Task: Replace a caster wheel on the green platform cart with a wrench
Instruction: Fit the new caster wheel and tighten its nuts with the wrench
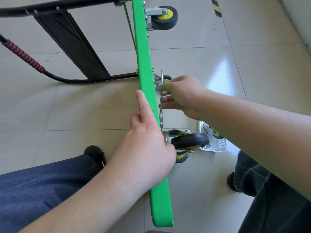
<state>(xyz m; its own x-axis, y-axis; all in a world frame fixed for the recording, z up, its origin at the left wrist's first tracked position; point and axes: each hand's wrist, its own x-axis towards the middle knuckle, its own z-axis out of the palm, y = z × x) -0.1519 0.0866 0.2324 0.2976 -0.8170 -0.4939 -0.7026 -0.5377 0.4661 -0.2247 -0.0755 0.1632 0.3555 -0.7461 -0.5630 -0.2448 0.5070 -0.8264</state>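
Note:
The green platform cart point(144, 68) stands on its edge, its caster wheels pointing right. My left hand point(144, 143) grips the green edge, forefinger stretched along it and thumb behind by the near caster wheel point(190, 140), which has a black tyre. My right hand point(181, 95) holds a silver wrench point(161, 76) that runs along the cart's underside, its lower end near the near caster's mounting plate. A second caster point(166, 79) shows just past my right fingers. A third caster point(164, 17) with a yellow hub sits at the far end.
The cart's black folded handle point(70, 39) with a red-black grip point(23, 56) lies on the tiled floor to the left. A white basket point(217, 145) holding a spare caster and small nuts stands under my right forearm. My legs and shoes flank the cart below.

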